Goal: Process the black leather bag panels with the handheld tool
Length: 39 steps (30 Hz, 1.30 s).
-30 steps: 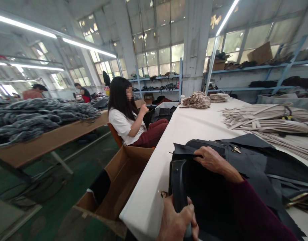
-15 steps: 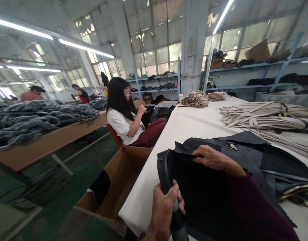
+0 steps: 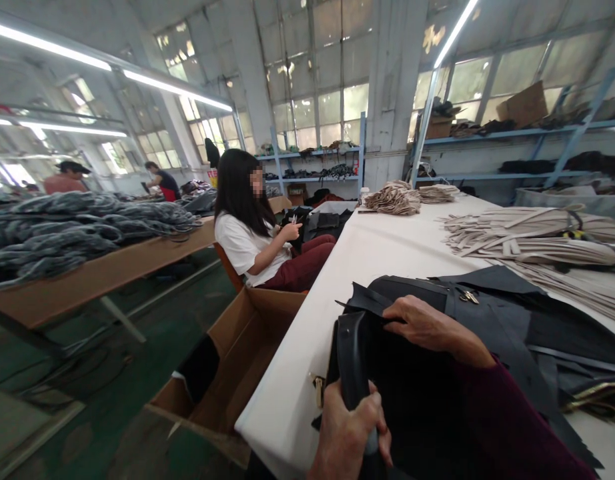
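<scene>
My left hand (image 3: 350, 423) is wrapped round a smooth, curved black band (image 3: 351, 347), which looks like the edge of a leather bag piece. With bent fingers, my right hand (image 3: 430, 323) pinches the upper edge of the black sheet material (image 3: 422, 400) joined to that band. A pointed black flap (image 3: 367, 299) sticks out past the right fingertips. Beside the left hand hangs a gold-coloured zip pull (image 3: 318, 392). Behind my right wrist, more black bag pieces (image 3: 557, 320) lie on the white table (image 3: 387, 247), with small gold-coloured metal parts (image 3: 468, 297) on top.
Bundles of beige strips (image 3: 532, 233) lie at the table's right, another bundle (image 3: 393, 199) at its far end. An open cardboard box (image 3: 237, 373) stands left of the table. Beyond it a seated person (image 3: 250, 233) handles something small. Grey coils (image 3: 87, 230) cover another table.
The black band has shifted right and turned, with my left hand still round it. The gold-coloured zip pull has come into view. The seated person's hands have lowered.
</scene>
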### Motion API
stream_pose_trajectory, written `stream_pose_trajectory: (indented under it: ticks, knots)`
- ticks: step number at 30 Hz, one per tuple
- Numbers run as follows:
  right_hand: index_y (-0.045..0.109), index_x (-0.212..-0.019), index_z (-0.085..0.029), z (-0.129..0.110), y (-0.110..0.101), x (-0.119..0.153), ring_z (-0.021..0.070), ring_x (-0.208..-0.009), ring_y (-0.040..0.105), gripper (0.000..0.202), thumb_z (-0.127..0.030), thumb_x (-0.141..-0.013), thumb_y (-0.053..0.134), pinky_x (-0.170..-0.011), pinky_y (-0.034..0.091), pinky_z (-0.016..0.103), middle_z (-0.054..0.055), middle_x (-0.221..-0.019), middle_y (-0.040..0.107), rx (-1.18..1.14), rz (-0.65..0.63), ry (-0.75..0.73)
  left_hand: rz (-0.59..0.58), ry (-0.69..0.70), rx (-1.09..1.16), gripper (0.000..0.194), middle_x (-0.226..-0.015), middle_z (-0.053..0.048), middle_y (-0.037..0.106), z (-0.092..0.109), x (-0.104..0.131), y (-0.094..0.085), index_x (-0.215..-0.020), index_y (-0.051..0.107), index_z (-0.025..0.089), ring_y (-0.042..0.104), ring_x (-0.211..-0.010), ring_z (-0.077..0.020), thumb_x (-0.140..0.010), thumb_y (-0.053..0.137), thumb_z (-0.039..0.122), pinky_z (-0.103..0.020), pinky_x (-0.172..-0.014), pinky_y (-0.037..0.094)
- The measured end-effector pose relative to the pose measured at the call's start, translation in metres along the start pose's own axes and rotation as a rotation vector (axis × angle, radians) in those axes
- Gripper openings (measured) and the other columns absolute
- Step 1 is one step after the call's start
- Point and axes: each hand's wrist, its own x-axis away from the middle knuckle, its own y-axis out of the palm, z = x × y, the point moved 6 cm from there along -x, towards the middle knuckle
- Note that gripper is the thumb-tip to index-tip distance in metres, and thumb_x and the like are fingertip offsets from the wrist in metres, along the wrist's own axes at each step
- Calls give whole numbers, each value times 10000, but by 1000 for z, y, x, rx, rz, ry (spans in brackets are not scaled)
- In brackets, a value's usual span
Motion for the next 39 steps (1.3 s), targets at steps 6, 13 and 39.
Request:
stream_pose_trajectory:
  ticks: [6, 13, 39]
  knots:
    - [641, -633, -210, 8, 9, -4, 155, -638, 594, 171, -175, -786, 573, -564, 322, 246, 9, -631, 630, 168, 0, 56, 115, 81, 16, 333, -469, 82, 477, 12, 1, -24, -855, 466, 144, 447, -317, -70, -721, 634, 398, -198, -337, 384]
    - [657, -848, -126, -27, 67, -15, 263, -791, 599, 239, -34, -832, 437, -658, 400, 348, 157, -857, 651, 364, 115, 212, 163, 58, 54, 314, -464, 72, 470, 18, 11, -41, -829, 520, 138, 446, -325, -84, -703, 658, 391, -214, -348, 376]
    - [600, -1028, -164, 72, 62, -115, 198, -940, 598, 258, -372, -876, 576, -822, 489, 410, 50, -1053, 622, 299, -117, 231, 131, -57, 80, 372, -449, 80, 469, -8, 1, -75, -814, 469, 150, 429, -299, -70, -686, 645, 451, -205, -325, 390]
